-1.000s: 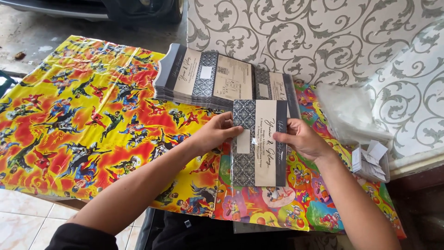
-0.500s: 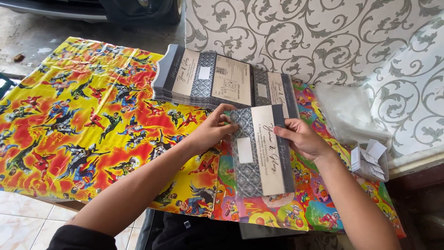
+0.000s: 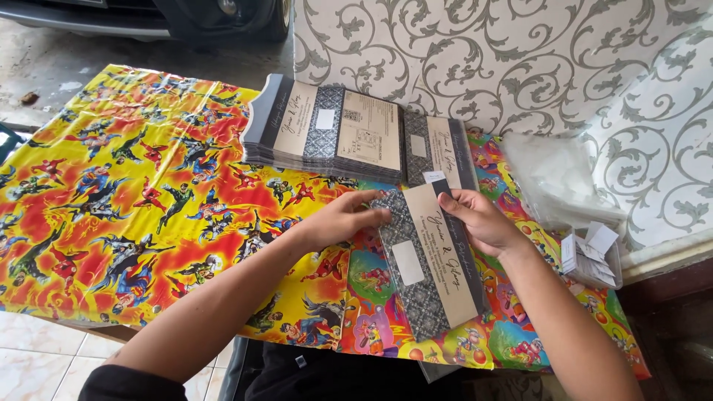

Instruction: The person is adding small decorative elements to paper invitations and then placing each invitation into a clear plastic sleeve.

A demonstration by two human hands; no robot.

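While both hands work over the bench (image 3: pixel 44 297), a long folded card (image 3: pixel 431 260) in grey pattern and cream lies slantwise between them, its near end toward the person and its far end pointing at the stacks behind. The left hand (image 3: pixel 345 221) rests flat-fingered against the card's left edge near its far end, fingertips touching the dark patterned panel; its grip is loose and spread, pressing rather than closing round anything. The right hand (image 3: pixel 479 219) has the card's far right edge pinched between thumb and fingers, so its grip is narrow and holding the card. A small white label (image 3: pixel 408 262) sits on the patterned panel, and another small white label (image 3: pixel 434 177) shows at the card's far tip.

Beneath everything lies a bright cartoon-printed cloth (image 3: pixel 134 193) (yellow, red and orange on the left, greener and pinker under the card). Just behind the hands stands a thick stack of like cards (image 3: pixel 327 130), fanned slightly, with a second, thinner stack (image 3: pixel 438 148) just beside it on the right. Farther right, near the bench's edge, lies a heap of clear plastic sleeves (image 3: pixel 553 178), and next to it a small clear tray of white labels (image 3: pixel 594 252). A wall covering with grey scrollwork (image 3: pixel 483 59) rises behind the stacks.
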